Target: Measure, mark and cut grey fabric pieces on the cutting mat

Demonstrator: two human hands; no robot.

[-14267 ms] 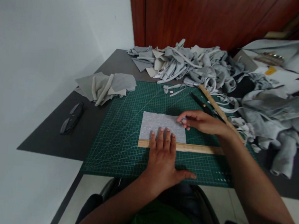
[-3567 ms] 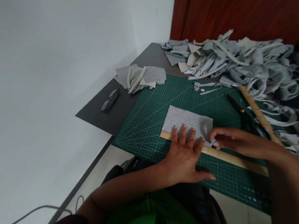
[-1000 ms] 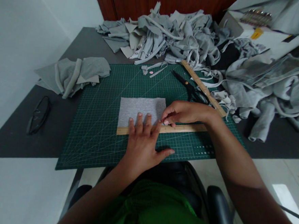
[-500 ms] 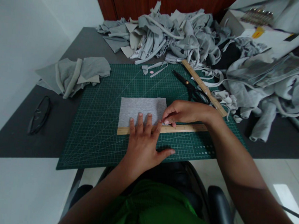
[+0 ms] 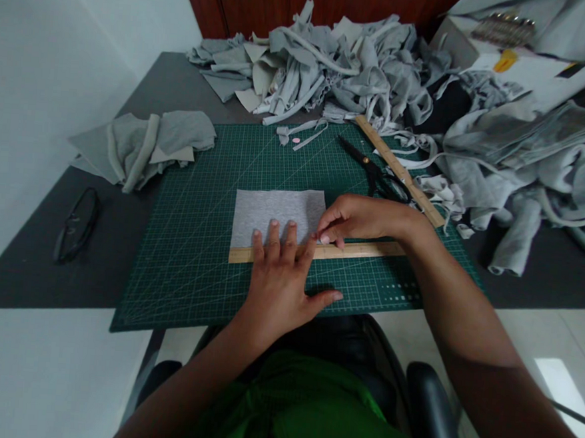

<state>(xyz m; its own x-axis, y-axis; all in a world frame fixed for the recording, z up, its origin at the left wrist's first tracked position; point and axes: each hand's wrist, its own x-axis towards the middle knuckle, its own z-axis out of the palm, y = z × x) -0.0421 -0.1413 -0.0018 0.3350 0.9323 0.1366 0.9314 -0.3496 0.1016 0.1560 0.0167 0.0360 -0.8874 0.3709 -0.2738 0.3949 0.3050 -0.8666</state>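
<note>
A grey rectangular piece of fabric [image 5: 278, 208] lies flat on the green cutting mat [image 5: 183, 278]. Across its near edge runs a wooden ruler [image 5: 365, 250]. My left hand [image 5: 283, 272] rests on the ruler with fingers spread, the fingertips reaching onto the fabric. Beside it, my right hand [image 5: 350, 222] is closed in a pinch at the fabric's right edge, just above the ruler. Whatever lies between those fingertips is hidden or too small to name.
Black scissors [image 5: 371, 168] and a second wooden ruler [image 5: 401, 171] lie at the mat's right. Grey fabric scraps [image 5: 333, 68] are heaped behind, with folded fabric [image 5: 542, 150] at right and more cloth [image 5: 142, 142] at left. Eyeglasses [image 5: 76, 224] rest on the dark table [image 5: 13, 273].
</note>
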